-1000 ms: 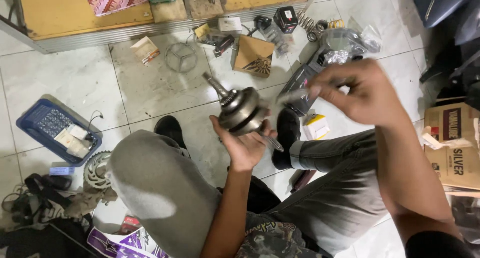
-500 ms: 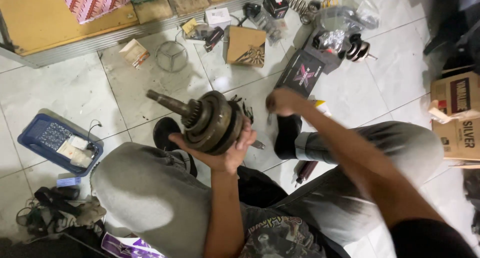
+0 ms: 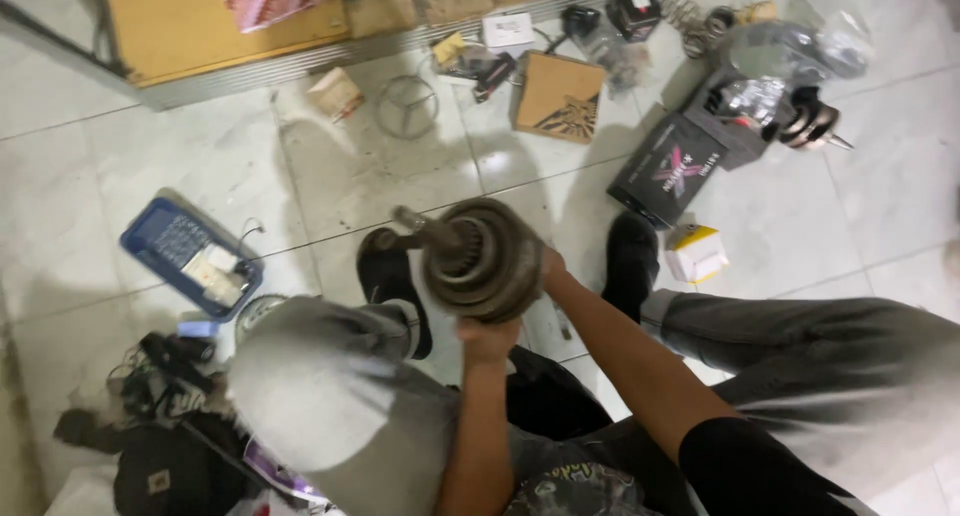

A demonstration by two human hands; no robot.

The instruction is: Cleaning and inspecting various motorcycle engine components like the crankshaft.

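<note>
— What do you have on the head view, starting left of the crankshaft?

— I see a blue tray (image 3: 168,244) with small cards in it, lying on the tiled floor (image 3: 80,176) well to the left of the crankshaft. Nearer in, the person's bent knee in grey trousers (image 3: 310,376) sits just below and left of it.

— And the crankshaft itself?

— The round metal crankshaft (image 3: 482,259) is held up above the floor, mid-frame, tilted so that its shaft points left and slightly up. My left hand (image 3: 488,336) is closed on its lower edge from beneath, gripping it. My right hand (image 3: 549,268) is pressed against its right rim; I read it as wrapped on the part, though the fingers are mostly hidden behind it.

— Right of the crankshaft?

— A black box (image 3: 668,168) up and to the right, a small yellow and white box (image 3: 696,251) just right of a black shoe (image 3: 630,261), and a second crank-like part (image 3: 810,124) far up right.
</note>
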